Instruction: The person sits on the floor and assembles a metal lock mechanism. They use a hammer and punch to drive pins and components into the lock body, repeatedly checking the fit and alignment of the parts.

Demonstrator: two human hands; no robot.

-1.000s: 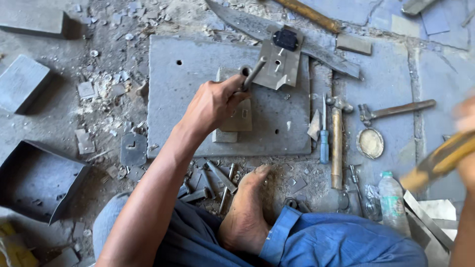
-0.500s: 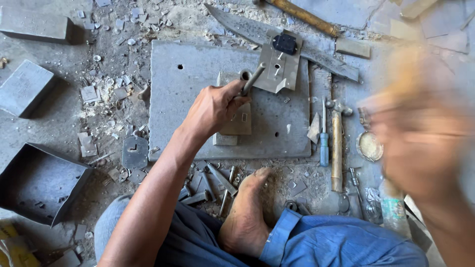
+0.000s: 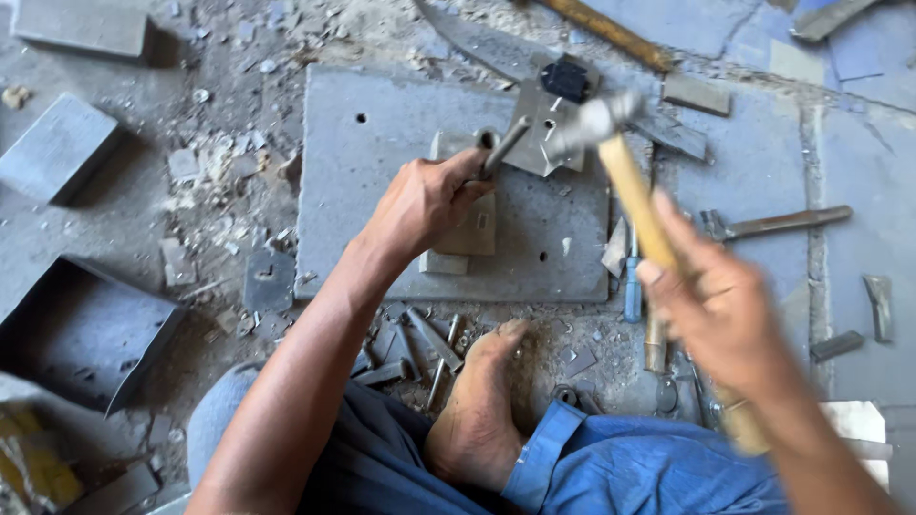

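Punch, a short grey steel rod, stiff and likely slick: left hand fingers clenched low on it (right hand grips wooden-handled hammer).

Gritty concrete floor, grey steel plate, scattered tools, metal offcuts

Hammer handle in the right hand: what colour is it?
Light yellowish wood, seen in the head view: hammer handle gripped by the right hand.
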